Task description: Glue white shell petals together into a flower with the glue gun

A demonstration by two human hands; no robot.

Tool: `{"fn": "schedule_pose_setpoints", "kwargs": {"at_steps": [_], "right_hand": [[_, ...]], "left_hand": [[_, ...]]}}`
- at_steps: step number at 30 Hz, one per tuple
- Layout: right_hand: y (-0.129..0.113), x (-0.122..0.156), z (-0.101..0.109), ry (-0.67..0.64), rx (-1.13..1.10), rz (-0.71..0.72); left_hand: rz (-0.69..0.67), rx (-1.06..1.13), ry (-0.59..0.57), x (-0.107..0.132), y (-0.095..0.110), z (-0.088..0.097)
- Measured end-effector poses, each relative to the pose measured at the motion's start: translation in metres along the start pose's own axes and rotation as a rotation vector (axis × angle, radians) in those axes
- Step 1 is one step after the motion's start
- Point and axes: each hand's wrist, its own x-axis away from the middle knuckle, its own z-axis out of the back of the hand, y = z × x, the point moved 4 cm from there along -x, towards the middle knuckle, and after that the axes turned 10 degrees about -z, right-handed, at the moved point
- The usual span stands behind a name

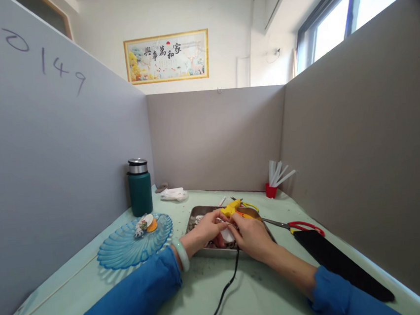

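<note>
My right hand (252,235) is closed around the handle of a yellow glue gun (231,208), whose black cord (223,295) trails toward me. My left hand (205,229), with a pale bangle (182,254) on the wrist, pinches a small white piece (227,235) next to the gun's tip. Both hands hover over a metal tray (195,213) holding small shells and bits.
A blue glass shell-shaped plate (129,247) with a few shells lies at left, behind it a green flask (140,186). Red-handled scissors (298,225) and a black sheet (339,264) lie at right. A red cup of glue sticks (272,188) and white tissue (174,194) stand by the back partition.
</note>
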Motion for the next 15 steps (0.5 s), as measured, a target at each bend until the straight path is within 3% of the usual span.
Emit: {"fn": "schedule_pose_setpoints", "kwargs": {"at_steps": [15], "right_hand": [[0.0012,-0.0003,-0.0017,-0.016,-0.007,-0.011]], "left_hand": [[0.014,-0.057,-0.003,0.0008,0.0022,-0.0002]]}}
